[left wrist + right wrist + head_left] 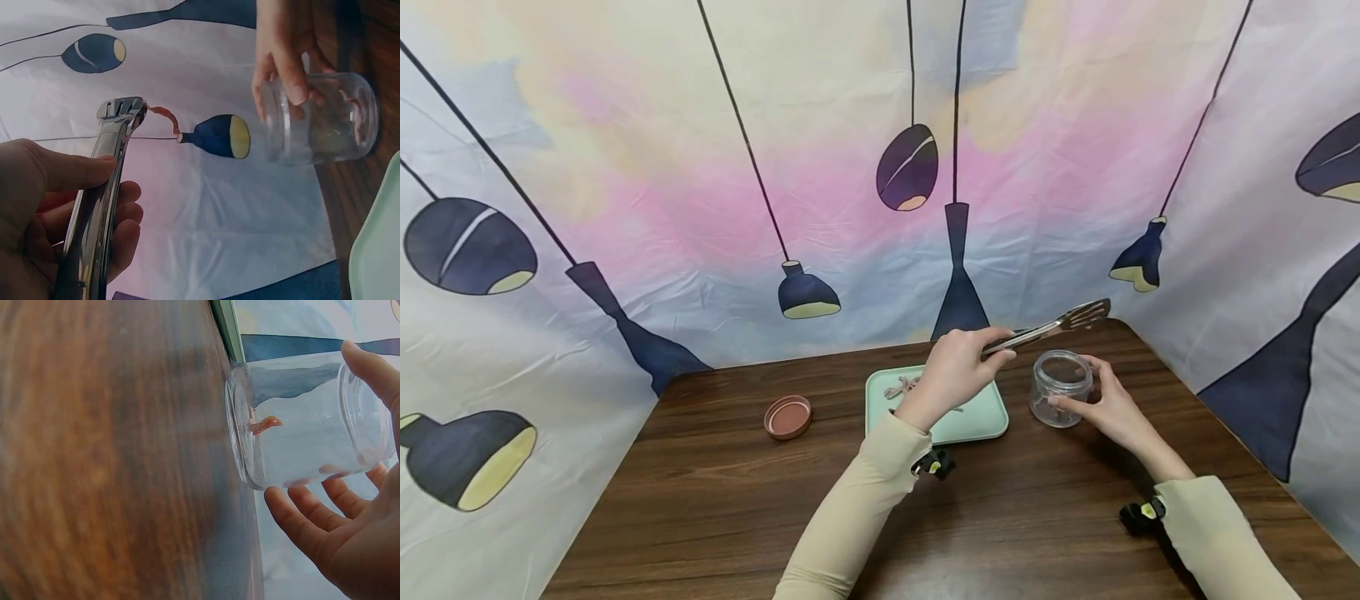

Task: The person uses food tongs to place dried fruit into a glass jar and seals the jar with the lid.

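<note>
My left hand (953, 372) grips a pair of metal tongs (1037, 334), slotted ends pointing right, above the far side of a clear jar (1062, 388). In the left wrist view, a thin reddish-brown strip (164, 116) dangles from the tips of the tongs. My right hand (1117, 410) holds the jar near its rim, thumb on one side and fingers on the other. The jar stands upright on the table, without a lid. Inside, at its bottom, lies a small reddish-brown piece (267, 425), its exact kind unclear.
Left of the jar, a pale green tray (977, 423) carries several brownish strips (901, 387), partly hidden by my left arm. A reddish-brown round lid (788, 417) lies farther left on the dark wooden table (715, 475). A printed cloth (842, 225) hangs behind the table.
</note>
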### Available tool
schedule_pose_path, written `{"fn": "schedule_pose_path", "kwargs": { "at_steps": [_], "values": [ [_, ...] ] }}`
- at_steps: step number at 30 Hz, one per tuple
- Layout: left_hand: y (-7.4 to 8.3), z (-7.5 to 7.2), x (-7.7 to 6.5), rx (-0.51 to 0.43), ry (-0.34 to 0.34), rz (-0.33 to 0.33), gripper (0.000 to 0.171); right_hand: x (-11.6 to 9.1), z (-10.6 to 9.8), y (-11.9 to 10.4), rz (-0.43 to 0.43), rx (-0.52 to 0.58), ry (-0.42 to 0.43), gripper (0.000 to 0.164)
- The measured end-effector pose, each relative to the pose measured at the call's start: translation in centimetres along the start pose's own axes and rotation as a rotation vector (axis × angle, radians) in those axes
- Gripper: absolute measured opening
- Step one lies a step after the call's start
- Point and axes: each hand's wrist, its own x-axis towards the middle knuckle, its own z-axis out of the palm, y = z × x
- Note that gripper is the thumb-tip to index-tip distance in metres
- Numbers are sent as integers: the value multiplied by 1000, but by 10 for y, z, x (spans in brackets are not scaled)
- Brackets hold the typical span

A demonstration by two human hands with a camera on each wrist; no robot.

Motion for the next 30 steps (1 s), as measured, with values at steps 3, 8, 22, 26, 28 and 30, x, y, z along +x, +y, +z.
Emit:
{"fn": "schedule_pose_path", "kwargs": {
  "at_steps": [3, 8, 22, 26, 28, 30],
  "values": [
    [0, 8, 0, 17, -20, 4, 35, 0, 0, 1, 2, -2, 0, 103],
    [-2, 21, -2, 23, -43, -6, 33, 1, 0, 2, -4, -6, -3, 103],
    [-12, 36, -14, 62, -98, -61, 31, 1, -1, -1, 63, -24, -47, 115],
    [-14, 36, -15, 66, -89, -54, 30, 1, -1, -1, 65, -27, -49, 115],
    [-15, 35, -16, 68, -83, -55, 30, 1, -1, -2, 64, -27, -50, 116],
    [-15, 34, -16, 69, -80, -58, 30, 1, -1, -2, 62, -27, -51, 116]
  ]
}}
